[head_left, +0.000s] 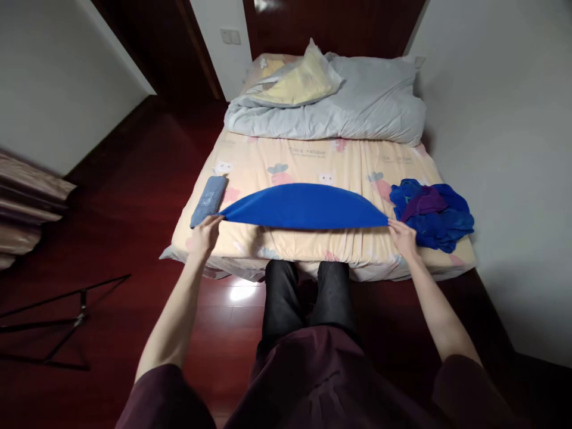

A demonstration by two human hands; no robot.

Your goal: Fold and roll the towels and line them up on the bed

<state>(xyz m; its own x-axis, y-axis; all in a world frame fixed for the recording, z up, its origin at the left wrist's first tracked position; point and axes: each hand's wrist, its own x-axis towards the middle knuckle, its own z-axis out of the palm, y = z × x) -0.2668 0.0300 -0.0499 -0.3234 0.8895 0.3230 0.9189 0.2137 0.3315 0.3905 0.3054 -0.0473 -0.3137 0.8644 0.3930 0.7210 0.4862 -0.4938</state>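
Bed (254, 158) with a blue cloth (304, 205) stretched wide over its near part.
A grey quilt (375, 92) lies bunched across the bed's far end; the cloth spans side to side in front of it, its far edge bowed outward. A pile (440, 229) of crumpled blue and purple fabric sits near the right hand (403, 237), a grey-blue roll (209, 199) just beside the left hand (207, 235). Each hand pinches one cloth end, the two held well apart.

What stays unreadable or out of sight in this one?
Head view:
Blue cloth: reverse, hidden by the face shown.
Pile: lower pieces, covered by upper ones.
Roll: lettering, too small to read.
Stand: remainder, cut off by left edge.
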